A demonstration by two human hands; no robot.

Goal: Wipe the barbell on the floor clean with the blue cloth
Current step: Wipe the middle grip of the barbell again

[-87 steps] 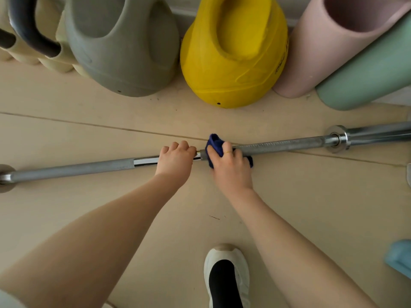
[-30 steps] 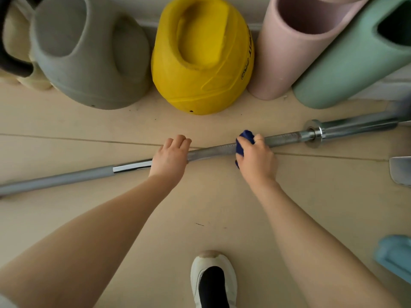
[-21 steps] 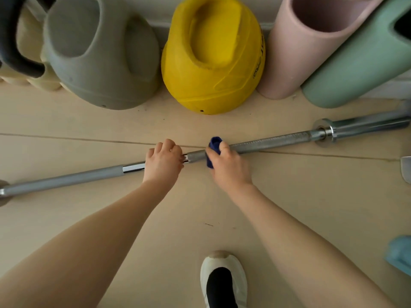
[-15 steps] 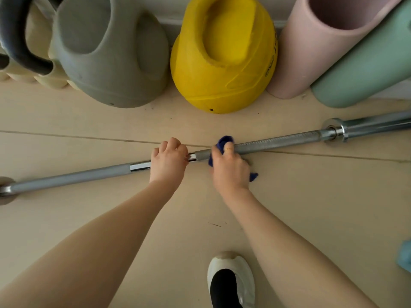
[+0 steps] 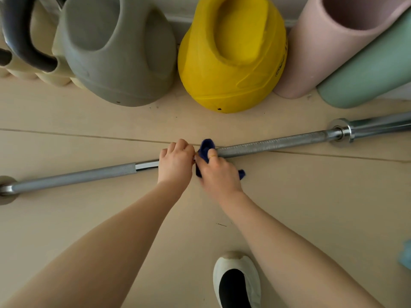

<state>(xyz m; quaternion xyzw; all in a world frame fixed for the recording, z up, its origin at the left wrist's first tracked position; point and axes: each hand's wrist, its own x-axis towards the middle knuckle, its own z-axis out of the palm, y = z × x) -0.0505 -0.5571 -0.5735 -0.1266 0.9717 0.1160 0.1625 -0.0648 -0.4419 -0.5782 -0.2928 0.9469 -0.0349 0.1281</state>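
pale wooden floor (image 5: pixel 311 207) carries the barbell (image 5: pixel 278 143), its long axis running from the left edge up to the right edge of the frame. left hand (image 5: pixel 175 164) grips the bar at centre. right hand (image 5: pixel 216 172) clamps the blue cloth (image 5: pixel 205 148) around the bar, touching the left hand; half a second ago they were slightly apart.

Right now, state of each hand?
Left hand: fingers curled over the barbell, gripping it.
Right hand: gripping the blue cloth, wrapped on the bar.
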